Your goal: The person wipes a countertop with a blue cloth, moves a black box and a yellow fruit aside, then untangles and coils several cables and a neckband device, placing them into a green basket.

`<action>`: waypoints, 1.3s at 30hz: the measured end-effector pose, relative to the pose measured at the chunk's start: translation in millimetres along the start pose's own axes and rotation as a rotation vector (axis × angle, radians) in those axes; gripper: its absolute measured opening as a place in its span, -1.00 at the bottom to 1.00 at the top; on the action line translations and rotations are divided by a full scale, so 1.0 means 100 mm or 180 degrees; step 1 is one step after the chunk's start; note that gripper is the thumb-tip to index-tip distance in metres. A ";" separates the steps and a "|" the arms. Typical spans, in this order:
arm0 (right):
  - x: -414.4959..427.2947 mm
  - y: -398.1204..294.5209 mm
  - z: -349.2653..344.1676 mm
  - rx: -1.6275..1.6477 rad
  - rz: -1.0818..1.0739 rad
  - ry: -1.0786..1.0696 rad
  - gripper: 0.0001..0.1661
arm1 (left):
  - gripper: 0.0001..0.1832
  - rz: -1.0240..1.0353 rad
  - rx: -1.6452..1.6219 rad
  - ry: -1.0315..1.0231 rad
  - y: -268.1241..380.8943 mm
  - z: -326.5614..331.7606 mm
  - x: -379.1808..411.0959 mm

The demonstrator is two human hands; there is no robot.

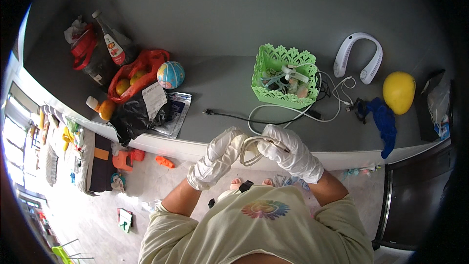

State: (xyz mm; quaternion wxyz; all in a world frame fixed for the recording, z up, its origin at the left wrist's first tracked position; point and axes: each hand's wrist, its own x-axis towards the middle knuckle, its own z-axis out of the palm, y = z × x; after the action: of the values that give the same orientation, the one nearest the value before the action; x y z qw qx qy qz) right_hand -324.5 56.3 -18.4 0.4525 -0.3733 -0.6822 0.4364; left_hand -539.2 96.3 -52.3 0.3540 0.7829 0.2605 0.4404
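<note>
Both my hands wear white gloves and meet at the shelf's front edge. A pale cable (246, 153), wound in a small coil, hangs between them. My right hand (291, 152) grips the coil's right side, and its fingers cover part of the loops. At the other side, my left hand (221, 156) has its fingertips closed on the coil. Just beyond lie a loose white cable (258, 107) and a black cable (238, 118) with a connector at its left end. They reach toward a light green plastic basket (284, 102) that holds tangled cords and small items.
On the right are a white neck fan (342, 57), a yellow fruit (399, 93) and a blue cloth (383, 124). Leftward stand a patterned ball (170, 75), a red plastic bag (146, 66) of fruit, a bottle (113, 46) and a black plastic bag (128, 119).
</note>
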 end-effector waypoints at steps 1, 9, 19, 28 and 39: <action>0.00 0.02 0.03 -0.0102 -0.0126 0.0069 -0.91 | -0.84 -0.0194 -0.0028 -0.0046 0.04 -0.01 0.01; 0.00 0.13 0.08 -0.0866 -0.0635 0.0342 -0.90 | -0.85 -0.1724 -0.1913 0.0129 0.15 0.07 0.00; -0.06 0.27 0.05 0.1385 0.0488 -0.0050 -0.37 | -0.83 -0.1441 -0.1170 0.0450 0.09 -0.02 0.00; 0.06 0.12 0.06 -0.0576 -0.0368 0.0833 -0.77 | -0.83 -0.1547 -0.1824 0.0439 0.03 0.05 0.00; 0.04 0.36 0.18 0.2526 0.0937 0.0817 -0.80 | -0.88 0.0162 0.0450 0.0935 -0.06 0.32 0.20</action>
State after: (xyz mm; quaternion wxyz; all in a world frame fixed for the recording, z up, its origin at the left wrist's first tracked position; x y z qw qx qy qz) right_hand -339.2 67.8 -54.7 0.5748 -0.3151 -0.3397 0.6745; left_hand -502.0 103.9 -58.9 0.2449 0.7394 0.3199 0.5394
